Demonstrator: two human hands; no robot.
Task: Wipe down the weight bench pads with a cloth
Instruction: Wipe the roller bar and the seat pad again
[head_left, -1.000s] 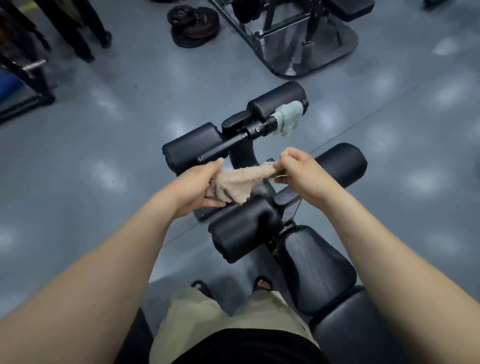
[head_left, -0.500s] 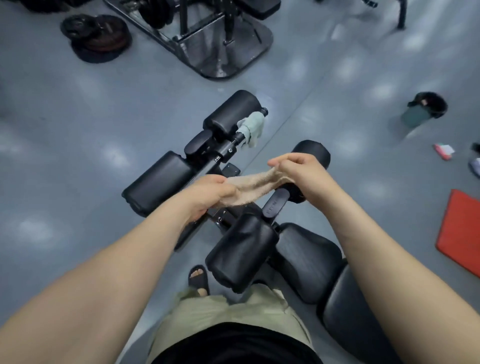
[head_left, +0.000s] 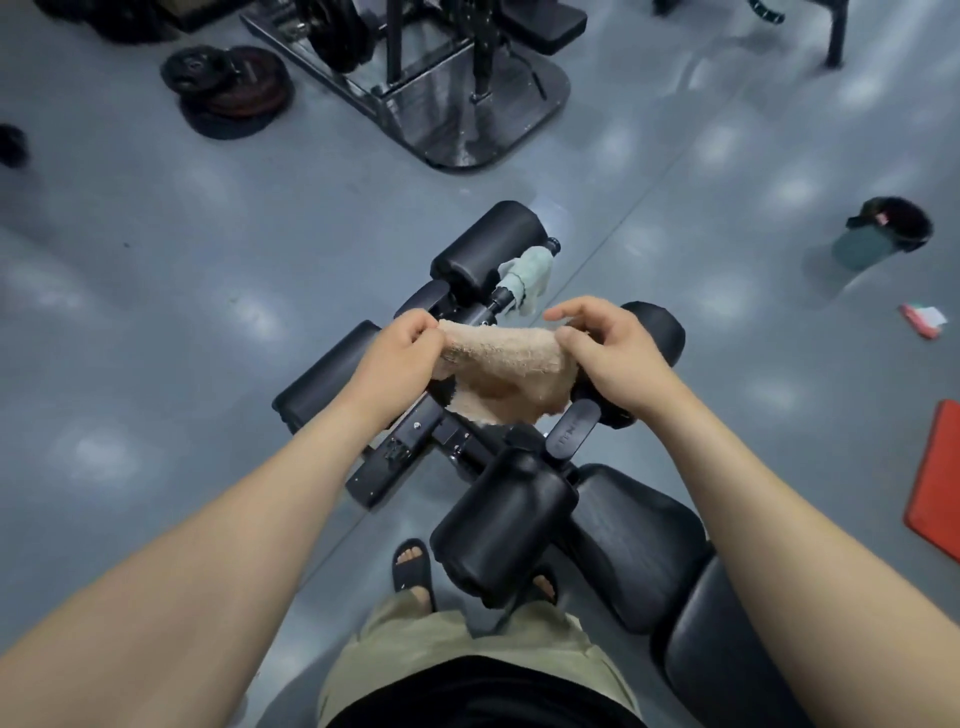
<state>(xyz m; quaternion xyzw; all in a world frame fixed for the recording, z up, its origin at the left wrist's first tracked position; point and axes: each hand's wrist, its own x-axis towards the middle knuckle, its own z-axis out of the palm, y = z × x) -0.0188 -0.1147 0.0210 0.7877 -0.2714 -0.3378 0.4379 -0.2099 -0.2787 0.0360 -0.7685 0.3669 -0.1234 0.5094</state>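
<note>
Cloth (head_left: 511, 369), pinched taut between left grip (head_left: 402, 345) and right grip (head_left: 608, 348), hangs just beyond near roller pad (head_left: 498, 530), equidistant.

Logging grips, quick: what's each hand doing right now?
Left hand: pinching the cloth.
Right hand: pinching the cloth's other end.

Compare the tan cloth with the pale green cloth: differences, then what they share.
The tan cloth is beige; the green cloth is pale grey-green. The tan cloth is pinched between the left hand and right hand; the green cloth hangs untouched from the bench bar. The tan cloth is spread open; the green cloth is bunched. Both are rumpled fabric.
</note>
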